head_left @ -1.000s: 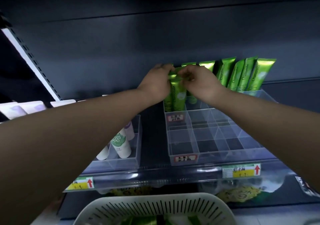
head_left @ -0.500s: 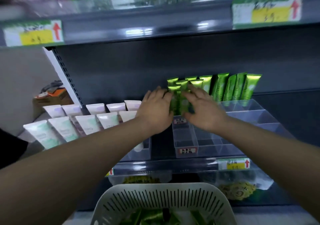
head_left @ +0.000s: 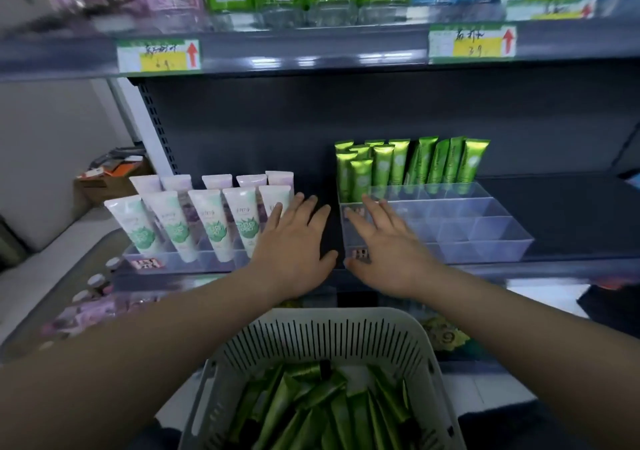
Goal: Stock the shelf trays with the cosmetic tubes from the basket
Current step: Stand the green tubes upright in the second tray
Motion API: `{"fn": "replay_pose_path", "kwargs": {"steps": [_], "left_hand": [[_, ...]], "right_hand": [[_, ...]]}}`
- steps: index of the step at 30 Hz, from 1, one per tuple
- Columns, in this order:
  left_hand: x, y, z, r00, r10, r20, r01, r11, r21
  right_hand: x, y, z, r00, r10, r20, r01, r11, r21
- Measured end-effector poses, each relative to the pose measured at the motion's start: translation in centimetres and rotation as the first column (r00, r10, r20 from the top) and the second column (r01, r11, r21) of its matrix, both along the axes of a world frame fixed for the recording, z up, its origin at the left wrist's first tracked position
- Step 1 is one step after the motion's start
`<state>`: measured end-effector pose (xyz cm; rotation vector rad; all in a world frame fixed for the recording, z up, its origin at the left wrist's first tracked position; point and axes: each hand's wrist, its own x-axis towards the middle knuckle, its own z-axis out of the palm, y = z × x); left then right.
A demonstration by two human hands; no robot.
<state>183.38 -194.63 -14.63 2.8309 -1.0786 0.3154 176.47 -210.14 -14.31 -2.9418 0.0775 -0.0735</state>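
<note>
Several green cosmetic tubes (head_left: pixel 398 167) stand upright in the back rows of a clear divided tray (head_left: pixel 485 235) on the middle shelf. Its front compartments hold nothing. My left hand (head_left: pixel 294 241) and my right hand (head_left: pixel 388 245) hover side by side in front of the tray's left end, fingers spread and straight, holding nothing. Below them a white slotted basket (head_left: pixel 318 335) holds several more green tubes (head_left: pixel 311 411) lying in a heap.
A second clear tray (head_left: pixel 180 262) at the left carries white tubes with green prints (head_left: pixel 211 224). The upper shelf edge (head_left: pixel 311 54) with price tags runs overhead, with packets above it. A cardboard box (head_left: pixel 107 179) sits far left.
Both hands have let go of the green tubes at the tray's back left and drawn back toward me with fingers opened. The view has tilted up and pulled away from the shelf.
</note>
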Motion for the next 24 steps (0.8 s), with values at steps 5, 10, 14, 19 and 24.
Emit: {"fn": "replay_pose_path", "kwargs": {"steps": [5,10,14,19,24], "left_hand": [[-2.8,1.8,-2.3,0.999,0.001,-0.040,-0.001,1.000,0.013],[-5.1,3.2,-5.1,0.995,0.011,-0.103,-0.008,1.000,0.026],[-6.3,4.1,-7.8,0.992,0.009,-0.125,-0.001,0.998,0.059],[-7.4,5.1,-11.1,0.982,-0.012,-0.188,0.029,0.996,0.086],[-7.7,5.5,-14.7,0.962,-0.010,-0.272,0.035,0.996,0.086]], "right_hand": [[-2.9,1.7,-2.4,0.999,0.011,-0.037,-0.010,1.000,0.029],[-4.8,2.9,-5.3,0.996,0.025,-0.081,-0.023,0.999,0.025],[-5.9,3.6,-7.9,0.993,0.028,-0.118,-0.027,1.000,0.013],[-7.0,4.1,-11.0,0.975,0.038,-0.218,-0.014,0.994,0.110],[-7.4,4.1,-13.6,0.950,0.057,-0.308,-0.013,0.990,0.142]]}}
